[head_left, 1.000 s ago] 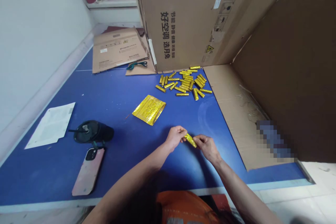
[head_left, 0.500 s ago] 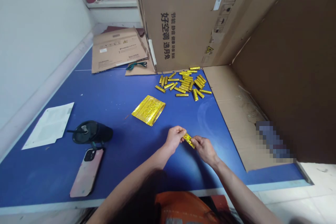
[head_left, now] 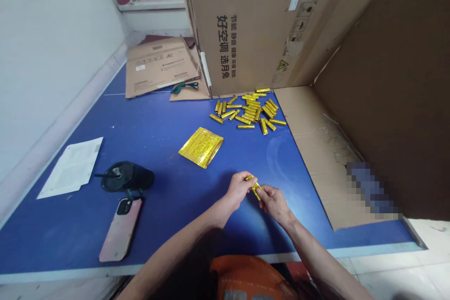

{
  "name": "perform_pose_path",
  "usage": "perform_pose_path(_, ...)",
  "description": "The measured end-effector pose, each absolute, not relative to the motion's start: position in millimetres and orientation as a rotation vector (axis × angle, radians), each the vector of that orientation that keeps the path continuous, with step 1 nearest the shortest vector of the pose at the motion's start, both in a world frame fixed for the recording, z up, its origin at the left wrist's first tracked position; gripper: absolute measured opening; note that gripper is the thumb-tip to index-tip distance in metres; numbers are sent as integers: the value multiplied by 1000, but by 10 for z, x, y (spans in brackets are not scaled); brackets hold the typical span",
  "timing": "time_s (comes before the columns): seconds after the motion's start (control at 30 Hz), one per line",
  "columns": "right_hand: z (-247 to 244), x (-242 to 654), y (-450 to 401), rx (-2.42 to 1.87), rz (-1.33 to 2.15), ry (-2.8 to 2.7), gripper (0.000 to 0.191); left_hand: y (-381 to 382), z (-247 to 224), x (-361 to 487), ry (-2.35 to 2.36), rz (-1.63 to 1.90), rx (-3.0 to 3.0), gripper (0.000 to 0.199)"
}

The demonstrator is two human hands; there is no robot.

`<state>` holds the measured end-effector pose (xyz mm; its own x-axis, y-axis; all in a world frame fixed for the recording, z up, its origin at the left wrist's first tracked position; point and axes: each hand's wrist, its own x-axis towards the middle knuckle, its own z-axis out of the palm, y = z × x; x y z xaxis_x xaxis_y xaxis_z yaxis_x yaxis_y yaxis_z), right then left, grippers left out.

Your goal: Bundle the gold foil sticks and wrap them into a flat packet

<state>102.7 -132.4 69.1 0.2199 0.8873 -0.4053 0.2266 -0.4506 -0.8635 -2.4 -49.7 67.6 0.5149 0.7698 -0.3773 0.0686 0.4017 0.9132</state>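
Observation:
A piece of shiny gold foil (head_left: 255, 188), folded into a narrow strip, is held between both hands over the blue table. My left hand (head_left: 240, 188) is closed on its upper left end, with the thumb on top. My right hand (head_left: 273, 201) pinches the lower right end. Ahead and to the left lies a flat gold foil sheet or packet (head_left: 201, 147) with an embossed pattern. Farther off, against the cardboard, is a loose heap of small gold foil rolls (head_left: 251, 111). The undersides of the fingers are hidden.
A large cardboard box (head_left: 260, 28) stands behind the rolls, with a cardboard flap (head_left: 312, 150) along the right. On the left are a dark tumbler (head_left: 138, 178) with a straw, a pink phone (head_left: 121, 234) and white paper (head_left: 72, 166). Flattened cardboard (head_left: 158, 68) and green cord (head_left: 184, 87) lie farther back.
My left thumb has moved further over the foil, and less of it shows between the hands. The whole view has shifted slightly. The rolls and the flat foil stay put.

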Motion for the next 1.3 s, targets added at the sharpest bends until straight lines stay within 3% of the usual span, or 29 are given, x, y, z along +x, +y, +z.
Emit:
perform_pose_path(0.8, 786, 1207, -1250, -1778, 1282, -1114, 28, -395, 580, -167, 991, 484, 1127, 27)
perform_pose_path(1.1, 691, 1371, -1157, -1809, 1249, -1158, 24, -280, 536, -127, 994, 415, 1274, 8)
perform_pose_path(1.3, 534, 1422, -1042, -1803, 1259, -1118, 24, -192, 391, -77, 1032, 351, 1267, 9)
